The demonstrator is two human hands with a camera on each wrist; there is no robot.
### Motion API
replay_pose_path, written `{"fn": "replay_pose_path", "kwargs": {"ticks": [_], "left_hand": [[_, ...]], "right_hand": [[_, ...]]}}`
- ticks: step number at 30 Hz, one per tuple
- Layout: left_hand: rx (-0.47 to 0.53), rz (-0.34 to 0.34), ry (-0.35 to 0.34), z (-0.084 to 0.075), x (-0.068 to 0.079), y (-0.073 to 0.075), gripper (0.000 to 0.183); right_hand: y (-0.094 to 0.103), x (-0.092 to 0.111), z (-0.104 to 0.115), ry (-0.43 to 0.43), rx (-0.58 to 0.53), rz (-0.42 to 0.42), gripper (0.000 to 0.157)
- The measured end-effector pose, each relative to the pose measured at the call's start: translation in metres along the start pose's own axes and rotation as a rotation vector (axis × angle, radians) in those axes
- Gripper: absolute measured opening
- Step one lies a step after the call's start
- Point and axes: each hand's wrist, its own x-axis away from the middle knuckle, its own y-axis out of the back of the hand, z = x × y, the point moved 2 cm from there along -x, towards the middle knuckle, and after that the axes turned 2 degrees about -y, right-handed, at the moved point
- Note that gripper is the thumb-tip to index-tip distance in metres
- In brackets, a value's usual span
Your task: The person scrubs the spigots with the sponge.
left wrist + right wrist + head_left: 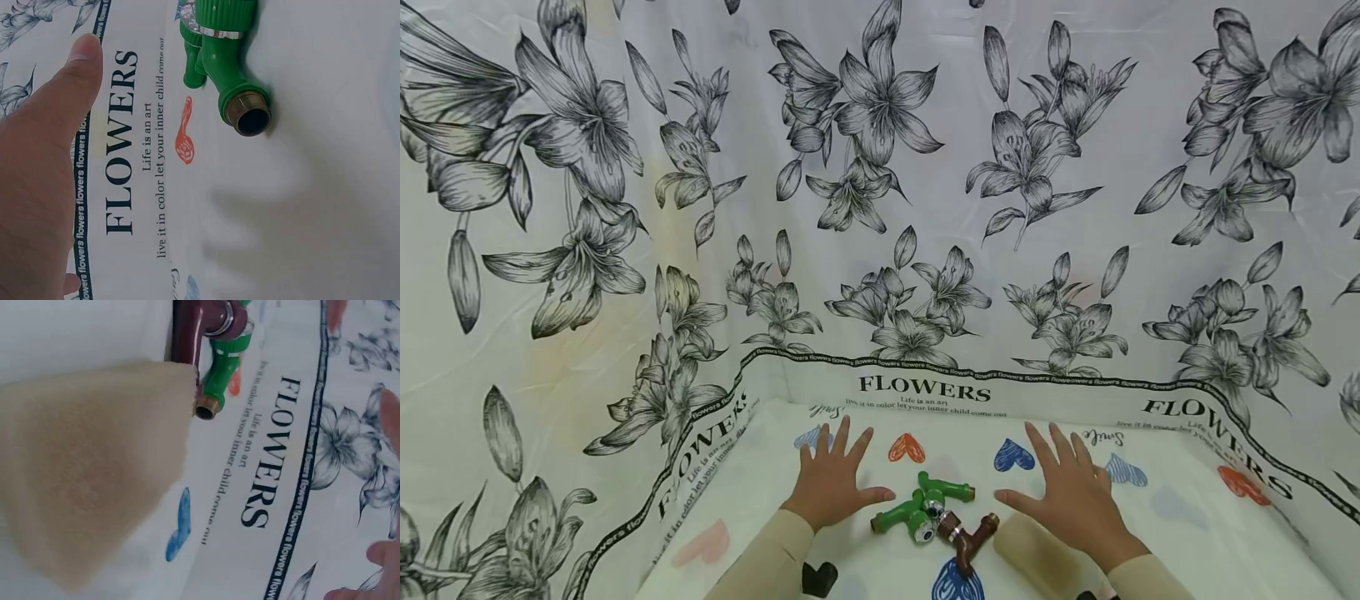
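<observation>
Both the left hand and the right hand lie flat on the heart-printed white tabletop, fingers spread and gripping nothing, flanking the green plastic tap and the brown plastic tap, which touch between them, within easy reach.

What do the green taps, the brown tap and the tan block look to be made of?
Green taps: likely moulded plastic, glossy, with brass-looking threaded ends and a chrome-like collar. Brown tap: seemingly the same plastic, brass-tipped. Tan block: probably sponge or foam, with a matte, porous surface.
</observation>
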Motion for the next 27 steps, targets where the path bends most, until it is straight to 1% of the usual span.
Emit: {"fn": "replay_pose_path", "kwargs": {"ticks": [2, 5, 7, 8, 10, 12, 15, 18, 22, 27], "left_hand": [[0.038, 0.008, 0.013, -0.001, -0.001, -0.002, 0.112], [0.096, 0.022, 0.017, -0.003, -0.004, -0.004, 0.111], [0.121, 0.037, 0.009, -0.006, -0.004, -0.006, 0.111], [0.131, 0.043, 0.002, -0.007, -0.005, -0.007, 0.110], [0.148, 0.053, -0.017, -0.012, -0.005, -0.009, 0.108], [0.167, 0.056, -0.046, -0.019, -0.005, -0.011, 0.104], [0.212, 0.053, -0.092, -0.030, -0.004, -0.011, 0.100], [0.253, 0.043, -0.126, -0.040, -0.002, -0.011, 0.098], [0.282, 0.043, -0.145, -0.050, 0.002, -0.013, 0.090], [0.292, 0.080, -0.144, -0.057, 0.008, -0.022, 0.083]], "right_hand": [[0.001, 0.000, -0.004, -0.042, -0.152, 0.058, 0.123], [0.001, 0.002, -0.010, -0.146, -0.415, 0.165, 0.118], [-0.002, 0.005, -0.014, -0.218, -0.532, 0.223, 0.115], [-0.005, 0.006, -0.016, -0.245, -0.557, 0.236, 0.114], [-0.013, 0.009, -0.020, -0.280, -0.561, 0.257, 0.113], [-0.023, 0.012, -0.024, -0.295, -0.538, 0.269, 0.113], [-0.040, 0.017, -0.024, -0.275, -0.471, 0.279, 0.117], [-0.057, 0.022, -0.023, -0.231, -0.395, 0.282, 0.120], [-0.071, 0.025, -0.022, -0.194, -0.307, 0.276, 0.113], [-0.078, 0.026, -0.021, -0.199, -0.273, 0.270, 0.108]]}}
